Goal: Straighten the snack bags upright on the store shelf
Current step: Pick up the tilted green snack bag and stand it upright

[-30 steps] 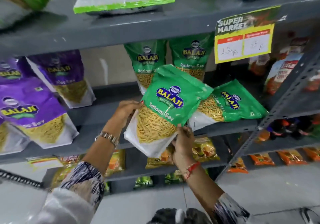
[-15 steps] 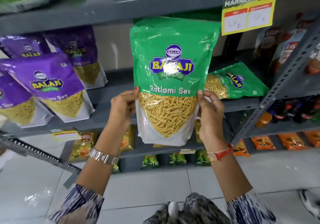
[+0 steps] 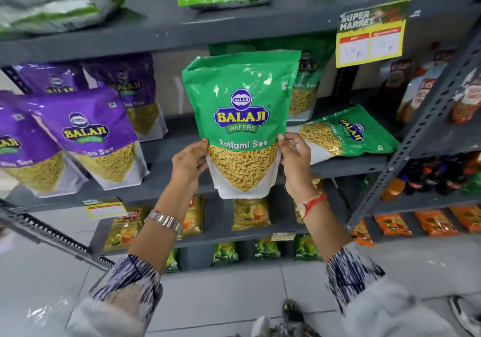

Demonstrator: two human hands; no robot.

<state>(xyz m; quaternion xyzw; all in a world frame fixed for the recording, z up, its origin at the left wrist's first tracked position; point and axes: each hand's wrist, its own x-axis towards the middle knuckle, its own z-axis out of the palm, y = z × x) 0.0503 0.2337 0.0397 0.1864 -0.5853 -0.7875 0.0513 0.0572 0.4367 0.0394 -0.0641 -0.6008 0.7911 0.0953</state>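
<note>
I hold a green Ratlami Sev bag upright in front of the grey middle shelf. My left hand grips its left edge and my right hand grips its right edge, both at the lower half. A second green bag lies flat on its side on the shelf to the right. Another green bag stands upright at the back, partly hidden behind the held one.
Purple Aloo Sev bags lean on the shelf's left half. A yellow price tag hangs from the upper shelf. A slotted metal upright borders the right side. Small snack packets fill the lower shelves.
The green bag went from tilted on the shelf to upright in both hands. My right hand moved from its bottom corner to its right edge. Since half a second ago it sits slightly farther back.
</note>
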